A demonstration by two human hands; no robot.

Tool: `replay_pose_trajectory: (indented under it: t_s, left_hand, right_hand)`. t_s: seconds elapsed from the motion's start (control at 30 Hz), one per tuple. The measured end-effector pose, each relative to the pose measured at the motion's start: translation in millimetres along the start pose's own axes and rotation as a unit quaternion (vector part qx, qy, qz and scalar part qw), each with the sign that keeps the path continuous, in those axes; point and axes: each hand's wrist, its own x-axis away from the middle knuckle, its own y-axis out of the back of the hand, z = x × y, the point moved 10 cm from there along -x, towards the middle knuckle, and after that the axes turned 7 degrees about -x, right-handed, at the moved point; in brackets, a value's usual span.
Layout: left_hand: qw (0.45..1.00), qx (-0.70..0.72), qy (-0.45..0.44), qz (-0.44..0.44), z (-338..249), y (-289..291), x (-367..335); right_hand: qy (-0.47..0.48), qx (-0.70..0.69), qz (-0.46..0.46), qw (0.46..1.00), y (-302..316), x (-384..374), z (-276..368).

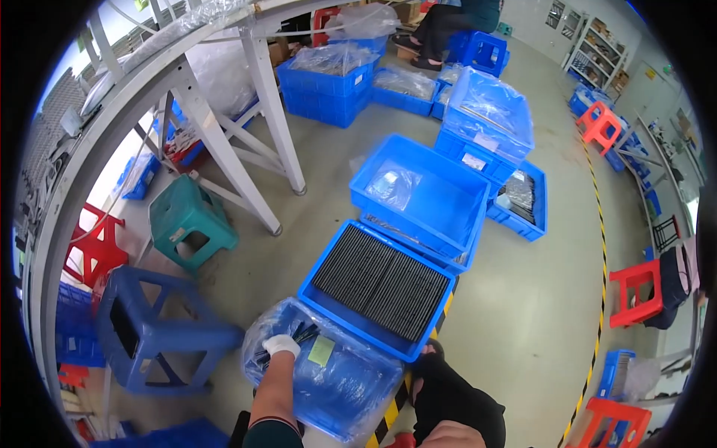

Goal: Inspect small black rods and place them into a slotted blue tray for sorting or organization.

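Observation:
My left hand point(281, 344), in a white glove, reaches into a blue bin point(340, 403) lined with clear plastic. Its fingers look closed around thin dark strips point(303, 333), whose ends stick out beside the glove. A yellow-green paper slip point(321, 350) lies in the same bin, right of the hand. Just beyond stands a blue tray point(316, 298) filled with tight rows of dark thin strips point(379, 282). My right hand does not show; a patch of bare skin point(448, 434) at the lower edge lies against black cloth point(457, 399).
Beyond the tray stand a blue crate point(463, 213) with a plastic bag inside and stacked crates point(467, 153). A blue stool point(168, 328), a green stool point(190, 220) and a white-legged table point(224, 157) are at left. Farther back, a person point(455, 30) sits.

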Motion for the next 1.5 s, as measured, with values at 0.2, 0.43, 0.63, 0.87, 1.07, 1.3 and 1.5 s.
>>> replay_pose_trajectory:
  t_s: [0.2,0.43,0.63,0.87,1.07,1.3,1.5]
  left_hand:
    - [0.997,0.074,-0.018,-0.023,11.9,12.0,-0.2]
    - [0.998,0.040,0.031,0.047,13.2,11.8,-1.1]
    - [0.999,0.008,0.027,0.026,5.5,24.9,21.5]
    - [0.955,0.260,0.083,-0.114,39.6,-24.4,-11.3]
    - [0.651,0.734,0.008,-0.191,77.5,-42.5,-9.0]
    - [0.445,0.887,-0.061,-0.108,94.4,-20.3,-3.8]
    - [0.340,0.932,-0.069,-0.103,130.6,-32.0,-1.4]
  right_hand:
    - [0.001,-0.049,0.043,0.998,5.6,-0.4,-8.4]
    - [-0.042,-0.077,-0.014,0.996,17.8,-1.3,-14.9]
    - [-0.033,-0.104,-0.037,0.993,24.1,13.2,-9.1]
    - [-0.048,-0.108,-0.067,0.991,30.0,21.2,-12.0]
    - [-0.031,-0.078,-0.068,0.994,27.7,21.4,-11.6]
    - [-0.072,-0.054,-0.072,0.993,17.6,10.6,-17.0]
    - [-0.063,-0.067,-0.064,0.994,10.3,9.4,-10.8]
